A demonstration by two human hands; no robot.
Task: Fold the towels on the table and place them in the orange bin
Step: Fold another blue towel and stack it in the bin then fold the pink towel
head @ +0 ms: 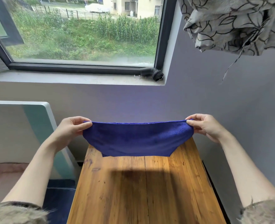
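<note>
A dark blue towel (136, 138) hangs stretched in the air above the far end of the wooden table (146, 188). My left hand (70, 129) pinches its upper left corner. At the other end, my right hand (206, 126) pinches the upper right corner. The towel sags in the middle and its lower edge hangs just over the tabletop; whether it touches the wood is unclear. No orange bin is in view.
A grey wall with a window and sill (75, 78) rises behind the table. A black brush head (153, 74) lies on the sill. A patterned curtain (230, 23) hangs bunched at top right. A white and teal panel (41, 130) stands to the left.
</note>
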